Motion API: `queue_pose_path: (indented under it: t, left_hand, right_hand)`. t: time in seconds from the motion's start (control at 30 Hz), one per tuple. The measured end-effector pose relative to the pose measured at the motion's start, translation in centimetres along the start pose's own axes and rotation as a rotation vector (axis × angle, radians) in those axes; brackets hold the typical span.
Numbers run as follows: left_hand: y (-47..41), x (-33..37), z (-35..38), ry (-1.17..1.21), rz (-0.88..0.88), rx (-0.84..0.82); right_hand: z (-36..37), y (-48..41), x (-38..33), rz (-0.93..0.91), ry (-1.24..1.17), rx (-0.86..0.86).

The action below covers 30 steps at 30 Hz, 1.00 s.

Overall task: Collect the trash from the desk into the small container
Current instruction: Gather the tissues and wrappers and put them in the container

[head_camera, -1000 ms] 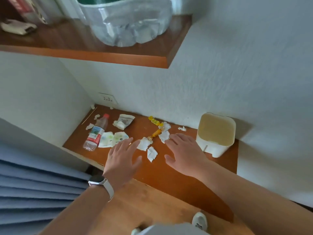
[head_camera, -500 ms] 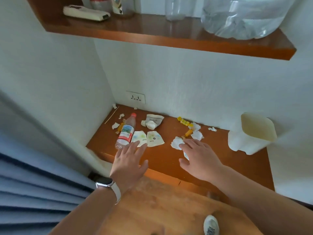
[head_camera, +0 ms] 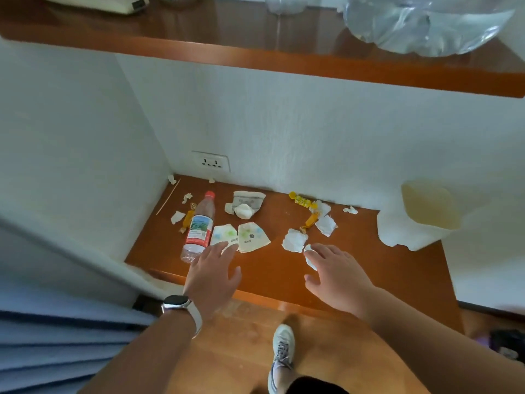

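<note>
A brown wooden desk (head_camera: 355, 265) is strewn with trash. A clear plastic bottle (head_camera: 199, 227) with a red cap lies at the left. Beside it are two flattened printed paper cups (head_camera: 252, 237), a crumpled wrapper (head_camera: 245, 204), yellow candy wrappers (head_camera: 302, 201) and several white paper scraps (head_camera: 295, 240). The small white container (head_camera: 426, 216) stands open at the desk's right end. My left hand (head_camera: 211, 277) hovers open near the bottle's base. My right hand (head_camera: 338, 275) is open, fingers spread over a paper scrap (head_camera: 309, 255) partly hidden beneath it.
A wooden shelf (head_camera: 284, 61) overhangs the desk, holding a large clear plastic jug (head_camera: 420, 24) and a white device (head_camera: 108, 2). A wall socket (head_camera: 210, 161) sits above the desk's back edge. Blue curtain folds (head_camera: 56, 345) hang at left. My shoe (head_camera: 281, 354) stands on the wooden floor.
The view has swung down and left. Both hands stay open and spread over the desk; the right hand has settled over a paper scrap, the left has neared the bottle.
</note>
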<state>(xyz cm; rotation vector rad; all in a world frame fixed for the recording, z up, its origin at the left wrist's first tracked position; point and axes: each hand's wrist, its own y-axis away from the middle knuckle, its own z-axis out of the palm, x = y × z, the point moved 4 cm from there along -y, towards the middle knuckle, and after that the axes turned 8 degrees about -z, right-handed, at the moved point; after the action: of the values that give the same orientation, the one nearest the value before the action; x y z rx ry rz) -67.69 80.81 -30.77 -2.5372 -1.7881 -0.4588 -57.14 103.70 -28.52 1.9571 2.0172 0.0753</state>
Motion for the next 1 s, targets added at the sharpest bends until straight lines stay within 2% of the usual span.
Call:
queue_pose_path:
  t: [0.37,0.53,0.63,0.8,1.0]
  left_hand:
    - [-7.5,-0.7,1.3,-0.017,-0.210,-0.076]
    - [-10.0,-0.8,1.2,-0.017,-0.226,-0.127]
    - [-11.7,-1.0,0.9,-0.158,-0.176,-0.140]
    - [-14.1,-0.9,0.7,-0.369,0.073,-0.133]
    - [-15.6,-2.8,3.3,-0.349,0.185,-0.240]
  right_hand:
    - [3.3,-11.6,1.4,-0.071,-0.193,-0.035]
    - [3.4,-14.7,1.6,-0.085,-0.218,-0.045]
    - [3.7,-16.4,1.1,-0.098,-0.236,-0.058]
    - [4.3,-18.9,0.1,-0.104,-0.253,-0.067]
    - [4.7,-20.4,-0.2,-0.063,-0.227,-0.063]
